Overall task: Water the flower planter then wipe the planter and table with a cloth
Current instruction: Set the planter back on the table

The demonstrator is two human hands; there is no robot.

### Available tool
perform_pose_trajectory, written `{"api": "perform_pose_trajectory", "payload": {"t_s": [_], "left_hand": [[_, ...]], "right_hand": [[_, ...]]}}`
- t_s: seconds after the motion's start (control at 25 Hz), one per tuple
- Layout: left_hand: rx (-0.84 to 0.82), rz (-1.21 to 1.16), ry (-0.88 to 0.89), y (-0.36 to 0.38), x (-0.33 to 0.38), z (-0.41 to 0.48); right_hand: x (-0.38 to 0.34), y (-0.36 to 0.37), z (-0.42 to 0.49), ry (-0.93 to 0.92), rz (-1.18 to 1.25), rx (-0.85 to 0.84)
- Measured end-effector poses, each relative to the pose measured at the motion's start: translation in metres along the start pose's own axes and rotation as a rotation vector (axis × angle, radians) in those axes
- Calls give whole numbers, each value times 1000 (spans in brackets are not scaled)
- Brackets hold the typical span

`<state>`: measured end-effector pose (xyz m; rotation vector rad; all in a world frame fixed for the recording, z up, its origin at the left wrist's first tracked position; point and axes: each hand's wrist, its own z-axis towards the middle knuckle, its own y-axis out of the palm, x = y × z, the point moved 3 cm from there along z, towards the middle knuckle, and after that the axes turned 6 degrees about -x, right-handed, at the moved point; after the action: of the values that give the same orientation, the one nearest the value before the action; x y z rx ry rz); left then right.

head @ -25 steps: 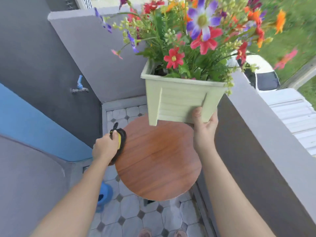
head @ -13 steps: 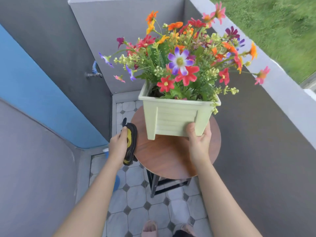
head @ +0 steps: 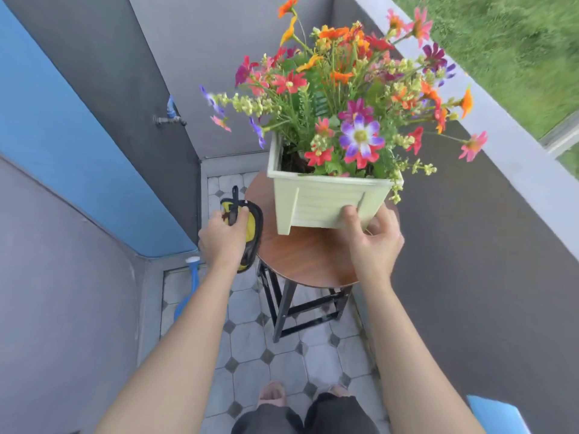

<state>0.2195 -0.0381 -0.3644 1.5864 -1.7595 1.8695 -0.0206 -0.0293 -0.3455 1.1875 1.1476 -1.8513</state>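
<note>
A pale green square planter [head: 326, 202] full of colourful flowers [head: 344, 98] sits low over the back of the round wooden table [head: 307, 258]; whether its feet touch the top is hard to tell. My right hand [head: 372, 242] grips the planter's near right bottom corner, thumb on the front face. My left hand [head: 222, 242] is closed on a yellow and black cloth [head: 252, 220], held at the table's left edge.
The table stands on black legs [head: 282, 308] over a tiled balcony floor. A tap [head: 169, 119] sticks out of the dark wall at left. A blue watering can [head: 188, 286] sits on the floor at left. A parapet [head: 488, 126] runs along the right.
The planter has come down from well above the table to just over its top, with my right hand still on it. My left hand keeps the cloth at the table's left edge.
</note>
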Motion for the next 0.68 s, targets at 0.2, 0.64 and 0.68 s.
{"api": "perform_pose_trajectory", "payload": {"t_s": [0.2,0.64,0.68], "left_hand": [[-12,151,360,-3,30,-15],[-359,-181,622,-3,14,-30],[-355,-185,617,-2,13,-30]], "right_hand": [[1,-4,-4,-8,29,-12],[24,-7,-10,-18,89,-86],[27,-6,-10,-6,103,-91]]}}
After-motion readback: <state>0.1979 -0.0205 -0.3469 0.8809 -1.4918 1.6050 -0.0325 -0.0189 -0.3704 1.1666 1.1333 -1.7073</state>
